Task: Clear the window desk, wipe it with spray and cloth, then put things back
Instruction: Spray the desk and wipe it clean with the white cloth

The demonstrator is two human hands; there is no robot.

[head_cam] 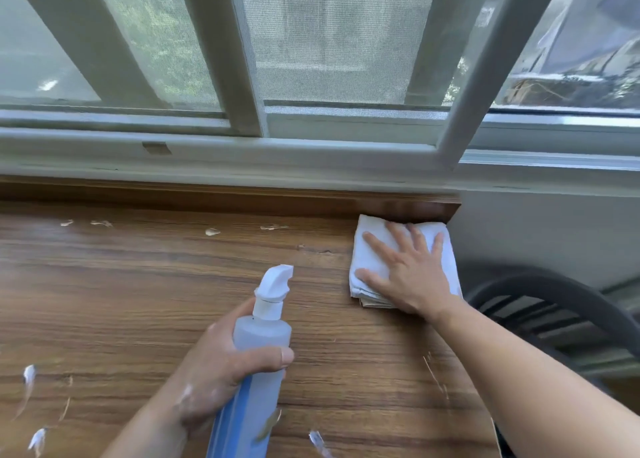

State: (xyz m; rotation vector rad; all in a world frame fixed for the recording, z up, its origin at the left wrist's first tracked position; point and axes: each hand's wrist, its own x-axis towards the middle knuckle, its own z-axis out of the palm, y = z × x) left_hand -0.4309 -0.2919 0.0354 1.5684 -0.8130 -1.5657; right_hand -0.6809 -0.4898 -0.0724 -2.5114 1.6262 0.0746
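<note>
The wooden window desk (138,284) fills the lower view, bare of objects, with chipped pale spots along its back. My left hand (221,371) grips a translucent spray bottle (258,360) of blue liquid with a white nozzle that points toward the window. A folded white cloth (372,249) lies at the desk's far right corner, against the raised wooden back edge. My right hand (405,270) presses flat on the cloth, fingers spread.
A window frame (242,152) with mesh screens runs along the back of the desk. A dark chair back (554,305) stands off the desk's right edge, below a grey wall (536,236).
</note>
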